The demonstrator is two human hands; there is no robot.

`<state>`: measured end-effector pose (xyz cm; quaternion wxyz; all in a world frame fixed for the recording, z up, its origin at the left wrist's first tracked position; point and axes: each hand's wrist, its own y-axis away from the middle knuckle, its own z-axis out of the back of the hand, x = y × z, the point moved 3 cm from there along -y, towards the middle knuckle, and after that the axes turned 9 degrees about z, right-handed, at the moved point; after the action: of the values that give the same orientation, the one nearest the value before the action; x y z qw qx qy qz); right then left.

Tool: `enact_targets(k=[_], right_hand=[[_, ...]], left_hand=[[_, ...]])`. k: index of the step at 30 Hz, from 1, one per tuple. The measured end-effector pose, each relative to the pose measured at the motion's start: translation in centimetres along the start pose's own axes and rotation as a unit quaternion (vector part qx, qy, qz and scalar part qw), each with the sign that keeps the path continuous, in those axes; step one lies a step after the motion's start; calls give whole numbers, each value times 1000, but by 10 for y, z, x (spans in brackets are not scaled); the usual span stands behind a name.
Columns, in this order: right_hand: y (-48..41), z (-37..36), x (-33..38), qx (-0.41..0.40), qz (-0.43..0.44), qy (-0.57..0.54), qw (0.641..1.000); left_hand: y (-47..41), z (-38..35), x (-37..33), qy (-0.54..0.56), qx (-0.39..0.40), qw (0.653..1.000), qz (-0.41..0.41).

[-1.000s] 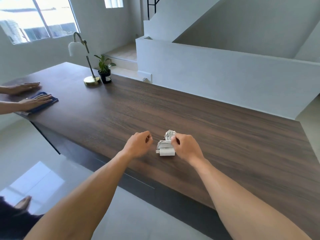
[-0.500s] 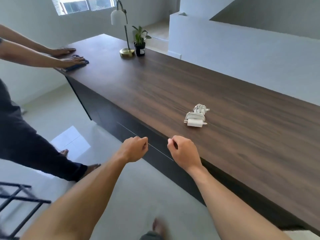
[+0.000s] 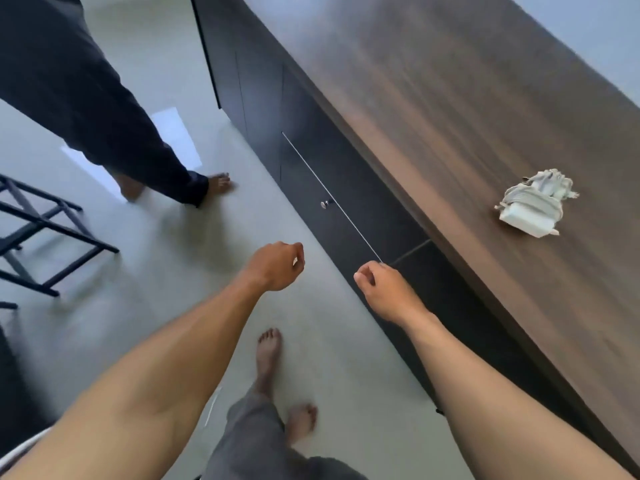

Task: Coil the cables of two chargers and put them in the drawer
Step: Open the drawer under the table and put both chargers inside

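The chargers [image 3: 530, 206] lie coiled on the countertop [image 3: 450, 98] (that half looks done to me), while the left hand [image 3: 277, 266] and right hand [image 3: 384, 289], both loosely curled and empty, hang by the closed drawer [image 3: 346, 181], stowing yet to come.

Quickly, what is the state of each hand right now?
Left hand: open, fingers loosely curled, holding nothing.
Right hand: open, fingers loosely curled, holding nothing, close to the drawer front.
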<state>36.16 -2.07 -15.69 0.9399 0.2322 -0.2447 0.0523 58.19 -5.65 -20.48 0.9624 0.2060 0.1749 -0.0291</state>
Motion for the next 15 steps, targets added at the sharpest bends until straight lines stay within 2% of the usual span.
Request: enact_targets(k=[11, 15], right_hand=[[-162, -49, -5, 21, -7, -1, 1000], [-223, -66, -27, -15, -41, -1, 999]], left_hand=[[-142, -96, 67, 117, 40, 988, 90], [-196, -142, 68, 167, 58, 978, 108]])
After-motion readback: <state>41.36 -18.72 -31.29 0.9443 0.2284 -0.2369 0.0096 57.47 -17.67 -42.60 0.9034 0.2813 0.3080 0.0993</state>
